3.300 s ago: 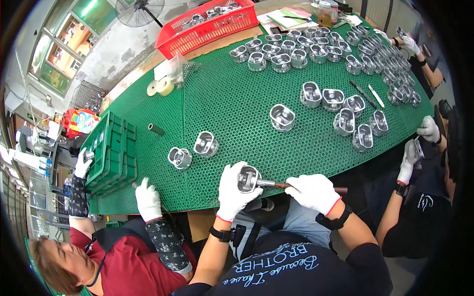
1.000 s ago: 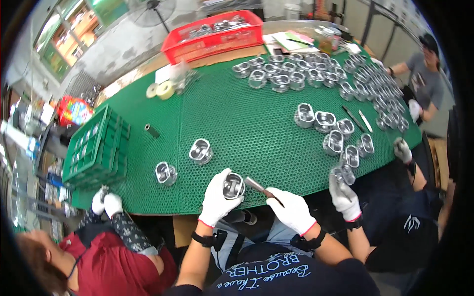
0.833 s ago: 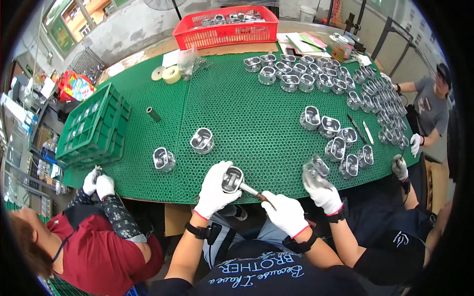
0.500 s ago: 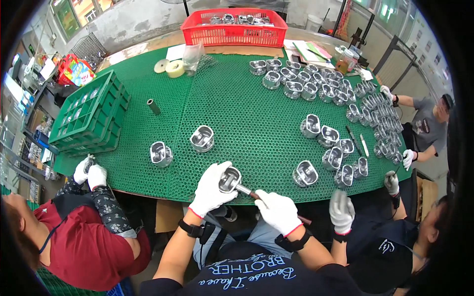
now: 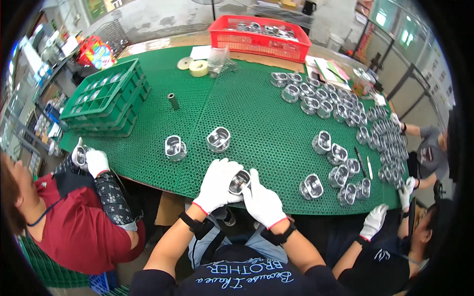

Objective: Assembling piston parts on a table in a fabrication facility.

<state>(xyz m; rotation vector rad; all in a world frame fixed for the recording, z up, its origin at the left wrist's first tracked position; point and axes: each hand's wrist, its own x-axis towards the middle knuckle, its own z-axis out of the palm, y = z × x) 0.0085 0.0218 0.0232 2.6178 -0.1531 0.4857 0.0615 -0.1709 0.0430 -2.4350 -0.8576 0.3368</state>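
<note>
Above the near edge of the green-matted table, my left hand [image 5: 219, 185] in a white glove grips a metal piston [image 5: 239, 181] with its hollow side facing up. My right hand [image 5: 263, 198], also gloved, closes on the piston's right side, its thumb along the rim. Part of the piston's wall is hidden by my fingers. A small brownish patch shows inside the hollow; I cannot make out what it is. Just beyond my hands stand two more pistons, one at the middle [image 5: 218, 139] and one farther left [image 5: 175, 148].
Several pistons [image 5: 338, 154] stand on the right, by a black pen-like tool [image 5: 360, 157]. Green crates [image 5: 101, 111] are stacked left; a red basket of pistons [image 5: 259, 47] stands at the back. A metal tube [image 5: 173, 101] stands upright. Co-workers sit left and right, one holding a piston [image 5: 79, 157].
The metal-shafted tool with a brown handle is no longer seen in my right hand, which has moved left onto the piston. The view has shifted. The near right co-worker's gloved hand has moved right.
</note>
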